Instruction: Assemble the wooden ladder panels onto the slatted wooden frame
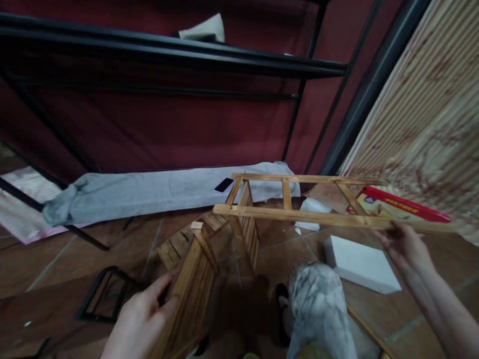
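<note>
A: Any txt legible?
B: Nope. Red/yellow pkg (404,208) just past R-hand fingers (389,239) has yellow lettering (398,203) on its red band, but too blurry to read.
A: Logo?
B: Blue logo (369,200), same pkg, beyond those fingers; also illegible.

So my left hand (144,316) is down low, back of it facing me, fingers (161,283) curled in and thumb (170,306) on the near side, in a proper grip. My right hand (406,244) is way off to the other side and further forward, gripping too, with my bare right forearm (441,294) slanting in from the lower corner. Oh, and my knee (322,284) pokes up between them.
</note>
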### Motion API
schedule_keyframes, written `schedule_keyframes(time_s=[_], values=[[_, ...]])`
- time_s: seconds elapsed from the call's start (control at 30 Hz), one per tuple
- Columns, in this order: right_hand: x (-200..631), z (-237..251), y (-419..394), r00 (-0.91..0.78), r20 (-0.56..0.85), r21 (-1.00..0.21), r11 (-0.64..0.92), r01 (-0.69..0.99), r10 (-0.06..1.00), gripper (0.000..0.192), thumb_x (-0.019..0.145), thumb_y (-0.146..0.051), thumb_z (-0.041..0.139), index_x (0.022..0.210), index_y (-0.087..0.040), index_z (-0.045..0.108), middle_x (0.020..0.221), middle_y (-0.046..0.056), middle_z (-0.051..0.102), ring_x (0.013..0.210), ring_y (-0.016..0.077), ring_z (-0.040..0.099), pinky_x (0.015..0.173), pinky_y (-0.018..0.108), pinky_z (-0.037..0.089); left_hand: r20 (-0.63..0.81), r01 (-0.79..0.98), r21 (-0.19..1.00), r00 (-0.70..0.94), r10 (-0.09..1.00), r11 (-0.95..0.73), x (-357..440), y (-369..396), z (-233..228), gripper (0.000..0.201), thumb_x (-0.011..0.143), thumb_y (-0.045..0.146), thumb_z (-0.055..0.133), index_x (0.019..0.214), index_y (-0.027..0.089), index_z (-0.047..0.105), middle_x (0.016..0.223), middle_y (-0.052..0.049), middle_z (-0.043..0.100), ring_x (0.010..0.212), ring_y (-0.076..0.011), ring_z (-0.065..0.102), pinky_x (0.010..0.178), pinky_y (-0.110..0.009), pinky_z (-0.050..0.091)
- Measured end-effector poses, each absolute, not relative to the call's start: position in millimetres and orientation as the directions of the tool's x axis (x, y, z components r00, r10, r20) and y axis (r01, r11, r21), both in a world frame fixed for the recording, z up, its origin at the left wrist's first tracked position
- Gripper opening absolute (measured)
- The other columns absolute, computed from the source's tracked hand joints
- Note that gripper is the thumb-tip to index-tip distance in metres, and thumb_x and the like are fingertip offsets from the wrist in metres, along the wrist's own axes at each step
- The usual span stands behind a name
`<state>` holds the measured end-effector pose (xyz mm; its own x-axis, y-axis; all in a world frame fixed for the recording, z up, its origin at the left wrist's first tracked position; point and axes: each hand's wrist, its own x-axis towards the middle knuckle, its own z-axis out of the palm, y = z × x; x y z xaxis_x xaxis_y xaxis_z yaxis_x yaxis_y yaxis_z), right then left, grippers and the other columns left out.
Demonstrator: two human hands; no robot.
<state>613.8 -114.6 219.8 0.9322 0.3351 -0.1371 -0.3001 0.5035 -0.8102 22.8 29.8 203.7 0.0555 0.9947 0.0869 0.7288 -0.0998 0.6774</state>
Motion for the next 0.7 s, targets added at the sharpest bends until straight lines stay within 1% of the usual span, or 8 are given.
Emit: schedule_keyframes(time_s=[0.1,0.17,0.27,0.33,0.47,0.53,0.6,0.7], values=[[622,217,-119,0.932,-0.161,-0.843,0.446,-0.301,0.324,0.020,0.082,-0.002,0.051,0.077,-0.018,0.062,0.083,0.005,0.062,0.063,0.0109,0.064,0.061,0.022,0.056,0.059,0.764,0.608,0.228,0.972,-0.216,34,11,226,0.036,0.055,0.045,0.064,0.086,0.029,0.074,0.068,-0.002,0.072,0.063,-0.0259,0.066,0.054,-0.029,0.049],[627,216,-123,0.921,-0.185,-0.847,0.419,-0.327,0.344,0.017,0.084,-0.005,0.050,0.081,-0.017,0.061,0.085,0.006,0.063,0.066,0.0124,0.065,0.061,0.025,0.057,0.100,0.742,0.569,0.366,0.925,-0.355,50,0,241,0.032,0.059,0.043,0.062,0.086,0.030,0.073,0.069,-0.003,0.072,0.064,-0.0265,0.067,0.055,-0.029,0.049],[629,220,-128,0.901,-0.209,-0.844,0.395,-0.362,0.379,0.013,0.085,-0.007,0.049,0.085,-0.016,0.058,0.083,0.004,0.062,0.066,0.0113,0.064,0.060,0.025,0.056,0.138,0.640,0.500,0.606,0.783,-0.584,87,-15,261,0.024,0.065,0.032,0.059,0.086,0.031,0.072,0.071,-0.003,0.072,0.064,-0.0252,0.067,0.055,-0.028,0.047],[628,225,-128,0.893,-0.240,-0.839,0.380,-0.388,0.382,0.012,0.085,-0.007,0.048,0.085,-0.016,0.056,0.079,0.002,0.060,0.063,0.0099,0.062,0.060,0.024,0.057,0.117,0.583,0.445,0.715,0.689,-0.680,116,-22,269,0.022,0.068,0.025,0.056,0.085,0.030,0.070,0.071,-0.004,0.071,0.063,-0.0234,0.066,0.055,-0.027,0.044],[624,234,-128,0.886,-0.244,-0.837,0.375,-0.398,0.395,0.012,0.083,-0.006,0.047,0.086,-0.016,0.054,0.074,0.000,0.058,0.061,0.0101,0.060,0.059,0.025,0.060,0.066,0.534,0.339,0.808,0.585,-0.775,175,-27,273,0.019,0.073,0.017,0.050,0.082,0.024,0.064,0.073,-0.006,0.069,0.070,-0.0226,0.066,0.060,-0.027,0.041],[625,237,-128,0.881,-0.234,-0.838,0.374,-0.397,0.411,0.011,0.084,-0.007,0.047,0.085,-0.016,0.053,0.072,0.000,0.058,0.062,0.0108,0.060,0.060,0.026,0.061,0.048,0.494,0.322,0.844,0.535,-0.808,203,-26,271,0.019,0.072,0.014,0.048,0.081,0.022,0.063,0.073,-0.007,0.068,0.071,-0.0220,0.066,0.061,-0.026,0.039],[628,238,-127,0.878,-0.223,-0.839,0.376,-0.394,0.423,0.010,0.084,-0.007,0.048,0.084,-0.016,0.052,0.072,0.000,0.057,0.064,0.0117,0.061,0.059,0.027,0.061,0.041,0.443,0.348,0.873,0.486,-0.826,231,-24,267,0.020,0.071,0.011,0.047,0.080,0.020,0.063,0.075,-0.007,0.069,0.072,-0.0209,0.065,0.061,-0.025,0.038],[634,239,-126,0.871,-0.214,-0.838,0.376,-0.397,0.443,0.010,0.085,-0.008,0.048,0.084,-0.016,0.052,0.070,0.000,0.057,0.063,0.0119,0.061,0.058,0.027,0.061,0.034,0.391,0.424,0.894,0.446,-0.817,279,-22,258,0.019,0.074,0.014,0.048,0.082,0.018,0.065,0.081,-0.010,0.070,0.077,-0.0210,0.066,0.062,-0.025,0.040]])
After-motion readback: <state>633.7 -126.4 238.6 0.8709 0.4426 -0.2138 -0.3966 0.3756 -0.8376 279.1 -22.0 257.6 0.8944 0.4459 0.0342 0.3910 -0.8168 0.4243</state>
